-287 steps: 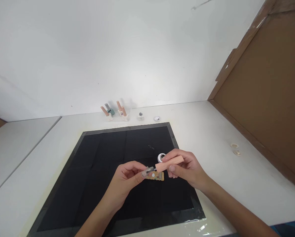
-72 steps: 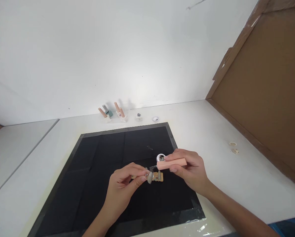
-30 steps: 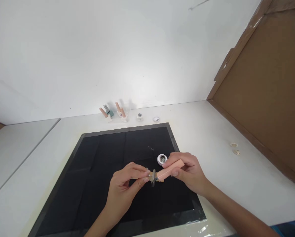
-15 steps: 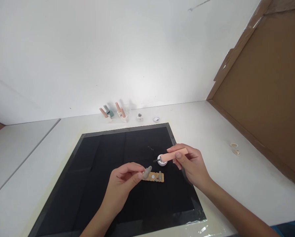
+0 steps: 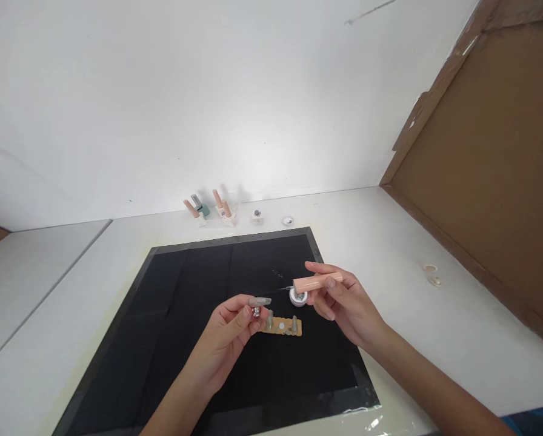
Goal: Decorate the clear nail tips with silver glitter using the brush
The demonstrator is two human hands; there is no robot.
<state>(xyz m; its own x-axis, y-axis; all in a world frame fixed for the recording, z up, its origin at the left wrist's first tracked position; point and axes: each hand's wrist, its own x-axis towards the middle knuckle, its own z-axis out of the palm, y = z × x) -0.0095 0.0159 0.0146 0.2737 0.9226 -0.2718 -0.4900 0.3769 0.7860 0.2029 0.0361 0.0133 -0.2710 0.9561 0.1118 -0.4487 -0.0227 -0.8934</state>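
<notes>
R hand [image 5: 344, 303] pinches peach brush handle [image 5: 317, 283], long axis approx horizontal, bristle end pointing left, over small white pot [image 5: 298, 297]. L hand [image 5: 233, 327] pinches grey nail tip [image 5: 259, 301], tip pointing right. Tan strip [image 5: 283, 326] flat on black mat [image 5: 185, 315]; white table [image 5: 389, 254], white wall, brown board on the right.

The left hand [image 5: 233, 324] is pinching a grey nail tip [image 5: 259, 301] above the black mat [image 5: 185, 339]. The right hand [image 5: 344, 300] is holding a peach brush handle [image 5: 317, 282] over a small white pot [image 5: 297, 297], beside a tan strip [image 5: 283, 326] on the table [image 5: 412, 315].
</notes>
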